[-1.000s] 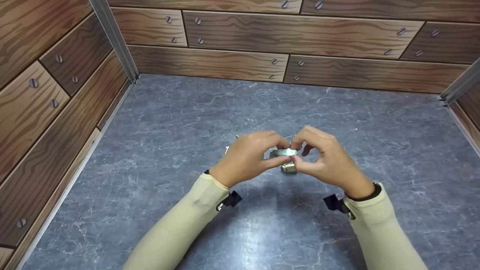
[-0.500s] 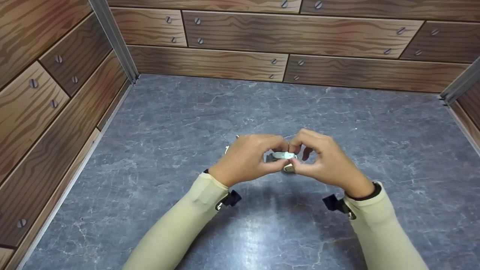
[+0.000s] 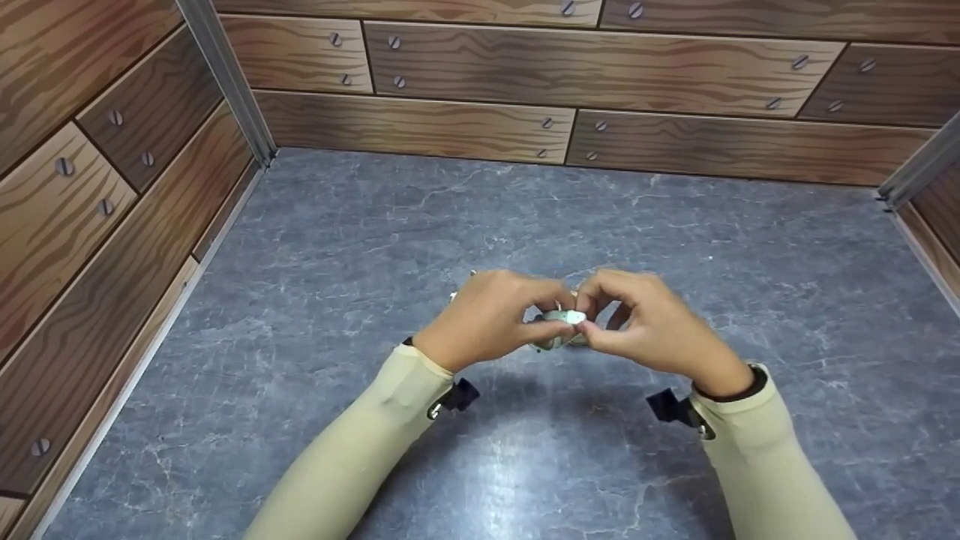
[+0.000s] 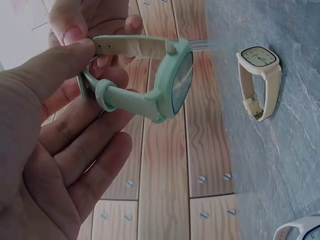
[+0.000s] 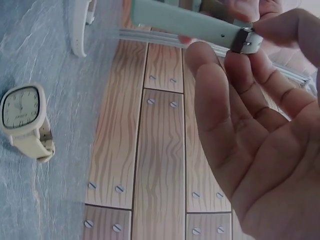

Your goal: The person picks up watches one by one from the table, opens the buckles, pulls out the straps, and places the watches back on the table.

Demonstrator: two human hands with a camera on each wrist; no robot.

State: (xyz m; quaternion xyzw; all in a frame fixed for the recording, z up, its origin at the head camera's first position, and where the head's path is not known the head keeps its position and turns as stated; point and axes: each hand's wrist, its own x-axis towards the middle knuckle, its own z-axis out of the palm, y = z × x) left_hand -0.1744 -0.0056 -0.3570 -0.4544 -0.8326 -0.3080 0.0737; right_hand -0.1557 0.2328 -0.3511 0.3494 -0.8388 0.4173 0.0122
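Both hands hold a mint-green wristwatch [image 4: 172, 82] up off the table, its strap bent round into a loop. In the left wrist view, the thumb and forefinger of my left hand [image 3: 487, 319] pinch the strap near its holes, with the other fingers loosely bent below. My right hand [image 3: 649, 322] pinches the end with the metal buckle [image 5: 244, 41], its thumb and forefinger meeting the left fingertips. The watch's square case hangs away from the palms, and a strap keeper loop [image 4: 105, 95] sits on the band. In the head view, fingers hide much of the watch.
A cream wristwatch [image 5: 21, 107] lies on the grey marbled table [image 3: 360, 225] below the hands. Partly visible is a white wristwatch [image 4: 305, 229], off to the left hand's side. Wood-patterned walls [image 3: 465, 67] enclose the back and sides.
Both hands have come slightly down and toward the person with the mint-green wristwatch. More of it now shows below the left thumb, and the cream watch is mostly covered in the head view.
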